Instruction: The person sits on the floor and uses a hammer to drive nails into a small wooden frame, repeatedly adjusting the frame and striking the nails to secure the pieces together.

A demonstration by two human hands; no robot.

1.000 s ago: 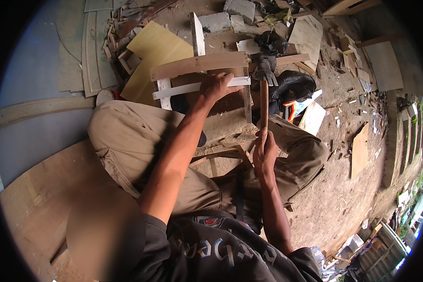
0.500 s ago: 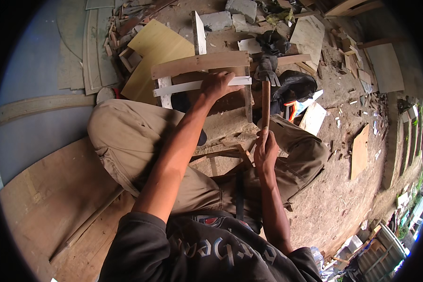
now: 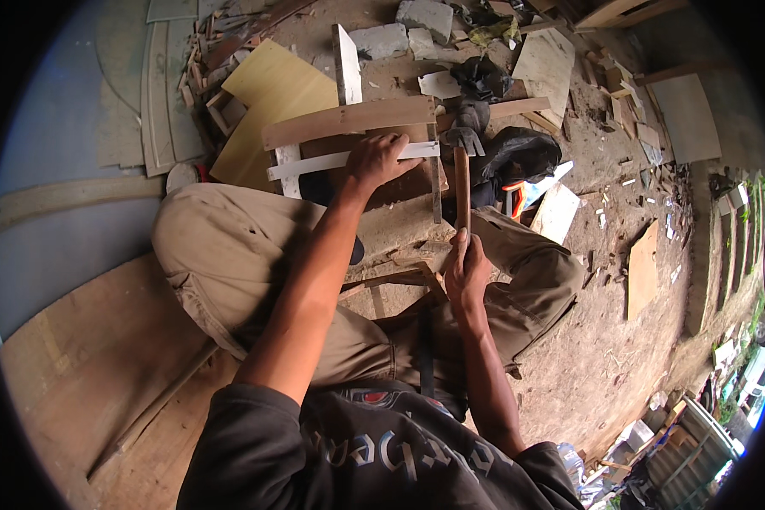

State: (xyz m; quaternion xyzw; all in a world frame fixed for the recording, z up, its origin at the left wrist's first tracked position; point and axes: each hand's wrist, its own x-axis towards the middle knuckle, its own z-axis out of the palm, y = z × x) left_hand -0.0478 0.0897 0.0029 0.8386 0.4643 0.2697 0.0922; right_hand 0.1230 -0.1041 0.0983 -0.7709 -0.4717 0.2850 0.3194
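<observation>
A small wooden frame (image 3: 340, 121) stands between my legs, with a curved brown board along its far side. A thin white wooden strip (image 3: 310, 164) lies across the frame, nearer to me than that board. My left hand (image 3: 377, 160) is closed over the strip, right of its middle, fingers curled round it. In my right hand (image 3: 467, 270) is a hammer (image 3: 462, 189), gripped low on its wooden handle. Its dark metal head is just right of the strip's right end, apart from it. Nails, if any, are too small to make out.
Beyond the frame lie a yellowish board (image 3: 276, 93), an upright white plank (image 3: 347, 66) and grey concrete blocks (image 3: 379, 40). Black plastic (image 3: 527, 155) is bunched right of the hammer. Wood scraps litter the ground. A thin board (image 3: 643, 270) lies farther right.
The whole view has shifted slightly, so everything sits a little farther left. The hammer head is marginally closer to the strip's right end. My left hand keeps its hold.
</observation>
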